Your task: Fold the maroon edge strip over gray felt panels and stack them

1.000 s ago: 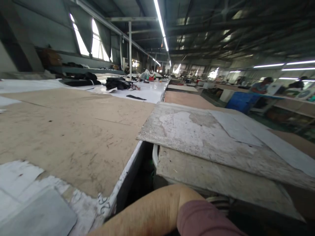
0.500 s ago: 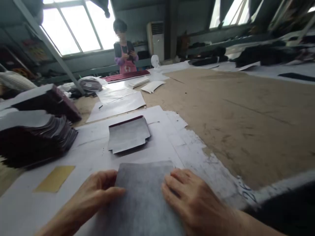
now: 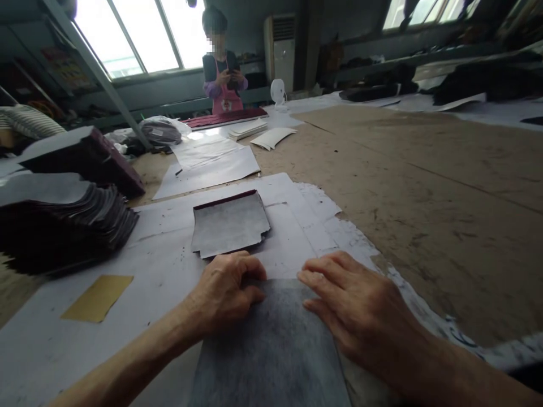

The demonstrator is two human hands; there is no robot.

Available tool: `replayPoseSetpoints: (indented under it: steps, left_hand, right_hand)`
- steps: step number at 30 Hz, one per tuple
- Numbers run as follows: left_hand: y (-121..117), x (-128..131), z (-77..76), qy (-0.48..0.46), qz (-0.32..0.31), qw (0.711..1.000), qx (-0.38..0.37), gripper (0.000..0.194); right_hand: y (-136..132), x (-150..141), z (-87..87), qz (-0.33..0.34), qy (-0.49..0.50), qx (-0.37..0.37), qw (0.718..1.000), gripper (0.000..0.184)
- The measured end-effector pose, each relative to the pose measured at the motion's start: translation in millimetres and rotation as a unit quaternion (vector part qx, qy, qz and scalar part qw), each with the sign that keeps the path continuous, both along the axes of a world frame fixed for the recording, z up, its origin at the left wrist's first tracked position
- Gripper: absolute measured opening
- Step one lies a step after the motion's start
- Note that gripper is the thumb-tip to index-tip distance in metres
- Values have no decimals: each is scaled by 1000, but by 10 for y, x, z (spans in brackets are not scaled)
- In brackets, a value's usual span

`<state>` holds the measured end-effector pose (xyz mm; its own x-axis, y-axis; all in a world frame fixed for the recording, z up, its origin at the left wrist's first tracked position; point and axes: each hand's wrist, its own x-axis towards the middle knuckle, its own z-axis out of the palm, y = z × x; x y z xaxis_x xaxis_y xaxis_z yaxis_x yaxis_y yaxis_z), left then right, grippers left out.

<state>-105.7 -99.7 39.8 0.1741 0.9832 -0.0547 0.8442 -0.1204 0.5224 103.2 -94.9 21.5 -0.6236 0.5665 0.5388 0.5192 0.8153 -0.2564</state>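
The gray sheet lies flat under both hands, and its near end runs out of view. The left grip is curled at its far edge, thumb close to fingers, but I can't tell if it pinches. The right grip is spread, thumb away from fingers, by the far right corner. A small gap is between the two. Just past the left grip lies a cut piece with notched corners. Left of that grip, flat white paper reaches to a yellow card, with a dark stack farther on. Right of the right grip, the paper's edge is torn, and the brown counter spreads wide. Far ahead are a white fan, a person in a pink apron and bright windows.
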Motion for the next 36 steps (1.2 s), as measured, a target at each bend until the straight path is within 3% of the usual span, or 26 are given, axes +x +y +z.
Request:
replayPoseSetpoints:
  steps: [3,6,8,11,14,18,22,28,32,36]
  left_hand:
    - [-21,-89,-77,-27,-51,996,65,12]
    - [-25,-174,-153,-33,-99,987,125,23]
    - [-27,-221,-195,-39,-136,977,157,28]
    - [-36,-273,-234,-44,-184,962,198,21]
    - [-43,-306,-246,-34,-208,947,240,24]
    - [-53,-325,-245,-3,-246,927,284,30]
    - [-77,-328,-247,20,-278,914,295,30]
    - [-59,-345,-236,50,-316,912,255,30]
    - [-53,-340,-215,59,-327,911,244,30]
    - [-64,-328,-218,58,-325,909,256,31]
  right_hand:
    - [168,-53,2,-6,-65,-23,998,23]
    - [243,-85,-16,8,-101,-53,993,23]
    - [251,-81,-27,12,-94,-63,993,22]
    - [231,-56,-41,15,-57,-69,996,19]
    - [204,-36,-62,32,-29,-43,998,14]
    - [183,-21,-87,46,-40,29,998,23]
    - [155,-16,-64,76,-76,78,991,26]
    - [85,-41,-17,93,-119,104,983,31]
    - [103,-28,-69,87,-98,78,988,29]
    - [167,19,-110,42,-53,-1,998,15]
